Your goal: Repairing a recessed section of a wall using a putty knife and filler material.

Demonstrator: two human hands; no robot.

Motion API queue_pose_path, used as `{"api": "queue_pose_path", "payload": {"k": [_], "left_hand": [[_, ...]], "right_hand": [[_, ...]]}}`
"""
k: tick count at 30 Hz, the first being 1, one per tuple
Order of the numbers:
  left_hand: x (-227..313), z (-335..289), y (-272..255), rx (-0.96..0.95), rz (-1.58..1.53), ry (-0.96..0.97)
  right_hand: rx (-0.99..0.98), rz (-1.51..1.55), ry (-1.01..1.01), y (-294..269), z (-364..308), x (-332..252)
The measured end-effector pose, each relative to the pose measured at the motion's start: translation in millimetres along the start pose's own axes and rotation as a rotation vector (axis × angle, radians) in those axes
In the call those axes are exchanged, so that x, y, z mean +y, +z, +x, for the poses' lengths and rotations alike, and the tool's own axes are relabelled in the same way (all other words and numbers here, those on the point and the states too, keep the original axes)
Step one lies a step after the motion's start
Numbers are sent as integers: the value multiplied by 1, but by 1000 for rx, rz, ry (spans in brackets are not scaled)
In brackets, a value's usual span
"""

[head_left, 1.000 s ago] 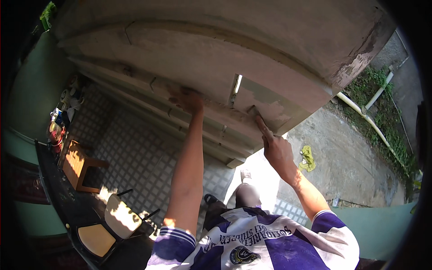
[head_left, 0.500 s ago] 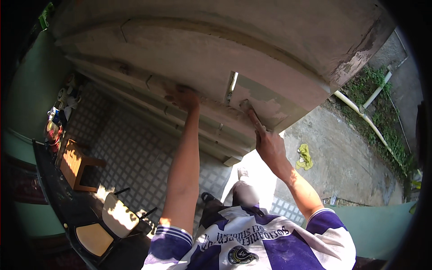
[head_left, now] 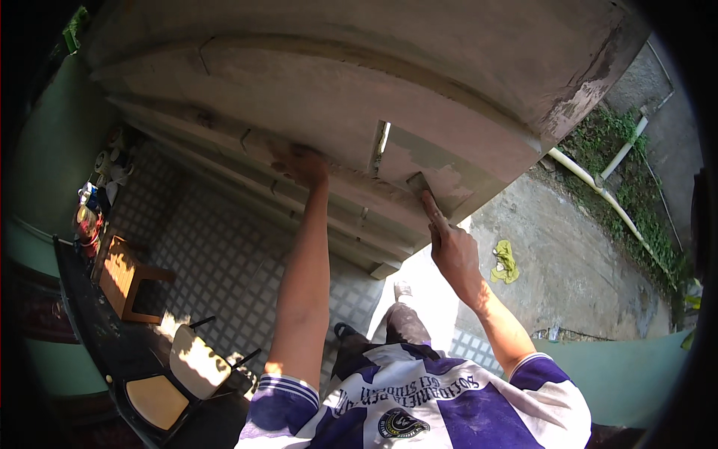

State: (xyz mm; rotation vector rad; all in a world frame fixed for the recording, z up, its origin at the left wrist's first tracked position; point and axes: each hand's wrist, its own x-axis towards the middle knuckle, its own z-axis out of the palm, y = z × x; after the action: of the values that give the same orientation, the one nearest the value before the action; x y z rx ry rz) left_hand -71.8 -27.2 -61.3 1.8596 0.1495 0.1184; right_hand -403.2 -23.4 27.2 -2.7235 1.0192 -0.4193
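My right hand [head_left: 454,251] grips a putty knife [head_left: 419,184], index finger stretched along it. Its blade meets the plastered wall [head_left: 336,97], just right of a narrow bright slot [head_left: 381,142]. Around the blade, the surface is a patchwork of grey-green and pale pinkish filler [head_left: 441,176]. Farther left, my left hand [head_left: 301,165] lies against the wall in shadow, with its fingers spread and nothing seen in it.
Ledges [head_left: 299,198] run along the wall below my hands. A wooden stool [head_left: 123,277] and a chair [head_left: 198,359] stand at left on the tiled floor [head_left: 224,232]. At right, a yellow-green cloth [head_left: 505,262] lies on concrete, and white pipes [head_left: 598,183] cross a planted bank.
The putty knife has shifted slightly right and down, away from the slot, and its blade has turned. My left hand stays at nearly the same spot.
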Motion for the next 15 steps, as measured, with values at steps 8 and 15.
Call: {"api": "queue_pose_path", "payload": {"k": [8, 15], "left_hand": [[2, -2, -2, -19, -8, -2], [7, -9, 2, -39, -33, -32]], "right_hand": [[88, -11, -113, 2, 20, -16], [54, -9, -45, 4, 9, -8]]}}
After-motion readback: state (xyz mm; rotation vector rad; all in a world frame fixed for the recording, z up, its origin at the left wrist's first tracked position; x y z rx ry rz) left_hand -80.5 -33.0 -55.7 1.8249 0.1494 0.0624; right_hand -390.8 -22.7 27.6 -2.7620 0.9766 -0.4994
